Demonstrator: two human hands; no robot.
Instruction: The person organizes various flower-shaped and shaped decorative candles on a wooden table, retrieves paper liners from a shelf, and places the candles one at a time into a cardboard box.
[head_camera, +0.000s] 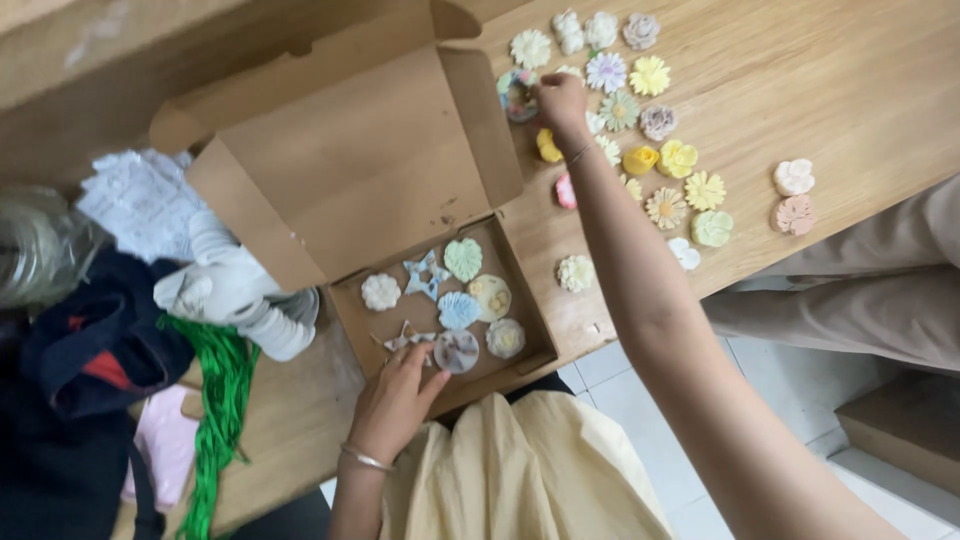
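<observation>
Two hands are at work from where I watch. My left hand (395, 395) rests at the near edge of an open cardboard box (350, 170), fingertips touching a round marbled disc (457, 351) lying in the box's tray; the fingers are spread loosely, not closed around it. Beside that disc lie a white flower piece (380, 291), a blue star (425, 272), a green leaf (463, 258) and a blue shell (458, 310). My right hand (560, 100) reaches far across the bench (860, 80), its grip pinched on a round multicoloured ring piece (516, 95) just past the box's flap. Around that hand, many small flower pieces (650, 75) in white, yellow, purple and pink sit spread over the wood. Left of the box lie white cloth (145, 200) and green cord (222, 400).
</observation>
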